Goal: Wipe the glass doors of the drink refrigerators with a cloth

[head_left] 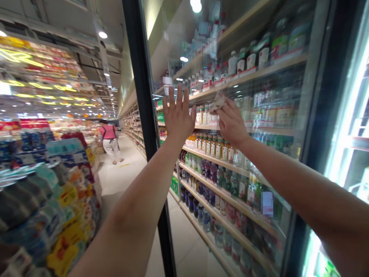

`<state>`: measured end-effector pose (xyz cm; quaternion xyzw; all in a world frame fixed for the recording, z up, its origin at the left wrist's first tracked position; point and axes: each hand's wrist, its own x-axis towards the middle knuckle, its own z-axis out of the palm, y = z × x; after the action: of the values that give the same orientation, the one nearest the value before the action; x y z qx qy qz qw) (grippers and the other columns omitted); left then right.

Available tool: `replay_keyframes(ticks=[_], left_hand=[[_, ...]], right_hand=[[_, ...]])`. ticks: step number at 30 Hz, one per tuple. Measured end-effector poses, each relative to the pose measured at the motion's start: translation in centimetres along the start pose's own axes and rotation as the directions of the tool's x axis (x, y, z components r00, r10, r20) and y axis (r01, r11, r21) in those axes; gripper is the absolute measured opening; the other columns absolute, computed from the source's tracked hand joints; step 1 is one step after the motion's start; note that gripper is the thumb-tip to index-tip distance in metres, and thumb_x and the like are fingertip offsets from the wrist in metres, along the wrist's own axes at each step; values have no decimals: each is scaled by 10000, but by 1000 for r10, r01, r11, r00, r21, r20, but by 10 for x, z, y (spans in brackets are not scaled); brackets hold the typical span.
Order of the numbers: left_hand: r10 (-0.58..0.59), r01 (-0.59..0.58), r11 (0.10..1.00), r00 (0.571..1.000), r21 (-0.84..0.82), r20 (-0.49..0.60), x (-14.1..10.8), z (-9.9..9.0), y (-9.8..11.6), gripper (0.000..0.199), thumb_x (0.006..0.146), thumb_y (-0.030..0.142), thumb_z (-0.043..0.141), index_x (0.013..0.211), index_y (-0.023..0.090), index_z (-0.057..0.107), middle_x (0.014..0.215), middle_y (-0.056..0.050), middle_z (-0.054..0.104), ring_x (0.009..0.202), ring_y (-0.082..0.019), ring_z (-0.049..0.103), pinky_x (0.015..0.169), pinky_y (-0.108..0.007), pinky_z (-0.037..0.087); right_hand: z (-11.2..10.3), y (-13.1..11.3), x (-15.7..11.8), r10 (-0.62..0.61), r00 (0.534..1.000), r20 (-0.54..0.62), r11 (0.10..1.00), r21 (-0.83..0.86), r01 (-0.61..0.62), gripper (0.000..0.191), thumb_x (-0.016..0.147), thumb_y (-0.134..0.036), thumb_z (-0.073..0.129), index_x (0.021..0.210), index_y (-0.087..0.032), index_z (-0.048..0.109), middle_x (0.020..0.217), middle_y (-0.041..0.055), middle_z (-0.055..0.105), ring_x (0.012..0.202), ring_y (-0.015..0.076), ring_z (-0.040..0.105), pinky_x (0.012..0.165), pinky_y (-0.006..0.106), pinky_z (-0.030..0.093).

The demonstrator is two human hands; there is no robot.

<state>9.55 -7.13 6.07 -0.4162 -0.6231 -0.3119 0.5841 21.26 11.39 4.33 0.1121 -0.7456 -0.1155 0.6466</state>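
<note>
In front of me stands a glass door (184,231) in a dark frame, swung away from a lit cooler. My left hand (179,117) lies flat against the glass or just off it, fingers spread, holding nothing. To its right, my right hand (233,121) grips a crumpled pale cloth (217,103) at the glass. Whether the cloth is fabric or paper is hard to tell. Shelves of bottles (219,150) show through the pane, mixed with reflections of ceiling lights.
The black door frame (144,96) runs down left of my hand. The lit cooler (343,169) lies at the right edge. Stacked packaged goods (66,192) flank the aisle (123,173) on the left. Farther down it, a person in a pink top (108,132) has their back turned.
</note>
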Motion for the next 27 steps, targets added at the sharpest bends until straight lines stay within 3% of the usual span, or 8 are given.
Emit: replay_keyframes(ticks=[2, 7, 9, 11, 13, 19, 24, 27], left_hand=[[5, -5, 1000, 1000, -1, -7, 0, 0, -2, 635, 1017, 377, 446, 1588, 126, 326, 1683, -92, 206, 1577, -288, 50, 1281, -511, -7], [6, -7, 1000, 1000, -13, -12, 1, 4, -6, 638, 1006, 374, 469, 1583, 134, 343, 1679, -80, 216, 1576, -285, 65, 1284, -513, -6], [0, 0, 1000, 1000, -9, 1, 0, 5, -7, 646, 1001, 370, 469, 1585, 128, 337, 1681, -81, 205, 1576, -289, 59, 1285, -526, -2], [-9, 9, 1000, 1000, -3, 13, 0, 5, -8, 646, 1005, 388, 453, 1589, 137, 333, 1683, -71, 192, 1577, -286, 50, 1289, -526, 2], [-18, 18, 1000, 1000, -6, 18, -1, 5, -7, 641, 1014, 421, 428, 1596, 171, 328, 1685, -43, 178, 1577, -267, 46, 1298, -507, 4], [-37, 38, 995, 999, -92, 20, -1, 5, -5, 631, 1018, 482, 398, 1604, 261, 319, 1679, 27, 153, 1572, -246, 28, 1309, -507, 2], [-33, 35, 993, 999, -115, 24, 2, 10, -4, 657, 1018, 493, 380, 1603, 202, 321, 1681, -18, 161, 1571, -265, 15, 1306, -530, -10], [-47, 52, 992, 998, -112, 45, 3, 12, -5, 693, 1015, 542, 347, 1602, 174, 312, 1685, -7, 140, 1573, -257, -12, 1310, -518, -30]], right_hand=[[-3, 6, 0, -65, 996, 57, 997, 37, 63, 484, 982, -189, 399, 1422, -319, 553, 1480, 8, 565, 1498, 249, 365, 1275, 544, 308], [-9, 30, 1, 198, 943, -267, 970, -84, -228, 476, 967, -153, 389, 1393, -231, 586, 1465, 76, 566, 1481, 304, 369, 1256, 599, 296], [-7, 21, -8, 136, 970, -201, 984, -83, -155, 468, 958, -142, 412, 1376, -232, 602, 1469, 76, 561, 1494, 309, 355, 1251, 593, 318], [-4, 6, -19, -53, 999, -9, 998, -22, 53, 469, 952, -136, 443, 1375, -253, 607, 1469, 59, 572, 1492, 285, 373, 1244, 555, 360], [-3, -4, -28, -185, 975, 122, 982, 51, 180, 492, 952, -133, 458, 1404, -278, 587, 1471, 39, 580, 1477, 260, 404, 1235, 535, 384], [-1, -1, -35, 141, 977, -161, 986, -63, -153, 534, 971, -120, 360, 1456, -257, 537, 1519, 42, 517, 1526, 299, 305, 1266, 618, 287], [0, -3, -45, -170, 973, 155, 983, -36, 178, 464, 999, -127, 364, 1354, -302, 607, 1467, 0, 569, 1488, 212, 379, 1242, 470, 389], [-13, 24, -45, -13, 1000, -5, 993, -116, 12, 485, 989, -125, 348, 1388, -281, 577, 1465, 25, 559, 1476, 223, 389, 1245, 513, 363]])
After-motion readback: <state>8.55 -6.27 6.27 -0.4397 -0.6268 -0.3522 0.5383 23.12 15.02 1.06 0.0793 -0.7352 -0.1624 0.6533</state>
